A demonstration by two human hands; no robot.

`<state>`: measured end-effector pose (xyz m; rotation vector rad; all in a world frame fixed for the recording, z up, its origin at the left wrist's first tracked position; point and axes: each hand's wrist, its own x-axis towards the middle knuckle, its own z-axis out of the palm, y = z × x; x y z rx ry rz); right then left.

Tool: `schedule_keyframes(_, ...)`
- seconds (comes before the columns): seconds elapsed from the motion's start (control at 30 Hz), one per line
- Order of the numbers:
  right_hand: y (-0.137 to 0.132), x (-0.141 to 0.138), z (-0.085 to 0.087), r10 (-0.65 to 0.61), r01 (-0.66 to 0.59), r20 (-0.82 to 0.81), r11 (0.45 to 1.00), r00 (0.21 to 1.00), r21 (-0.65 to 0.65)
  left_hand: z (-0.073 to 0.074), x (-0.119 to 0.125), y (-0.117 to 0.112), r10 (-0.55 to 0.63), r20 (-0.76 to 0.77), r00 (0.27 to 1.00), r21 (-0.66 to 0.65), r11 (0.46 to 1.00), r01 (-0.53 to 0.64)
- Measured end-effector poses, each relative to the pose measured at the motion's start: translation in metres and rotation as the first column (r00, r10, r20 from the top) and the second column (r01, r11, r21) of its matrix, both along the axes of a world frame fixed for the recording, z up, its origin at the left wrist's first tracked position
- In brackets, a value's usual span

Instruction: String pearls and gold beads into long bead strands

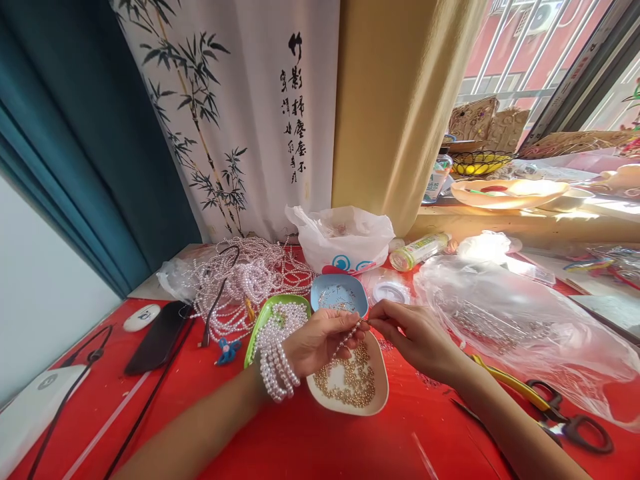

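My left hand (327, 337) is closed on a short bead strand (349, 339), pinching it near its upper end. Fingertips of my right hand (407, 330) meet there in a pinch on the strand's end; the exact piece between them is too small to make out. Several rows of pearl beads (277, 373) circle my left wrist. Under the hands lies a cream dish (383, 393) with gold beads (357, 380). A blue dish (316, 288) holding small metal bits is just behind, and a green tray (256, 327) of white pearls is at the left.
Heaped pearl strands (245, 280) lie at the back left, near a black phone (156, 340) and cables. A white plastic bag (345, 233) stands at the back. Rightward are a clear bag (500, 327), yellow-handled pliers (515, 383) and scissors (585, 430) by my right forearm.
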<state>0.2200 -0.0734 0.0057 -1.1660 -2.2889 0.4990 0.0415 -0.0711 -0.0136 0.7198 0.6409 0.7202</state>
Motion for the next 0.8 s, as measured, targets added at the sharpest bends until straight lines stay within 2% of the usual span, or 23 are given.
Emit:
schedule_keyframes(0.07,0.000,-0.001,-0.001,0.027,-0.040,-0.110,0.992,0.994,-0.118,0.000,0.000,0.000,-0.006,0.004,1.000,0.007,1.000,0.006)
schedule_keyframes(0.13,0.000,-0.003,-0.002,0.064,-0.135,-0.276,0.960,0.959,-0.245,0.000,0.000,0.000,-0.009,0.010,1.000,0.017,1.000,0.008)
schedule_keyframes(0.27,0.002,-0.010,-0.011,0.045,-0.345,-0.584,0.842,0.810,-0.415,0.002,-0.001,0.000,-0.009,0.035,0.999,0.061,0.998,0.007)
schedule_keyframes(0.37,0.001,-0.014,-0.014,-0.004,-0.414,-0.669,0.782,0.744,-0.465,0.005,-0.002,0.000,-0.003,0.049,0.999,0.088,0.996,-0.001)
schedule_keyframes(0.4,0.000,-0.014,-0.014,-0.006,-0.407,-0.663,0.785,0.748,-0.466,0.005,-0.002,0.000,-0.001,0.051,0.999,0.093,0.996,-0.004)
schedule_keyframes(0.47,-0.002,-0.014,-0.011,0.023,-0.349,-0.607,0.835,0.794,-0.425,0.006,-0.003,0.000,0.007,0.050,0.999,0.096,0.995,-0.012)
schedule_keyframes(0.57,-0.005,-0.012,-0.004,0.068,-0.197,-0.434,0.945,0.899,-0.260,0.005,-0.003,0.001,0.016,0.040,0.999,0.089,0.996,-0.019)
schedule_keyframes(0.63,-0.006,-0.010,0.000,0.057,-0.096,-0.288,0.988,0.956,-0.121,0.005,-0.003,0.001,0.023,0.021,1.000,0.085,0.996,-0.025)
schedule_keyframes(0.73,-0.007,-0.009,0.001,0.001,0.006,-0.119,0.998,0.993,0.060,0.006,-0.002,0.000,0.028,-0.008,1.000,0.081,0.996,-0.027)
schedule_keyframes(0.8,-0.007,-0.009,-0.001,-0.026,0.034,-0.109,0.996,0.994,0.080,0.006,-0.001,0.000,0.023,-0.012,1.000,0.073,0.997,-0.022)
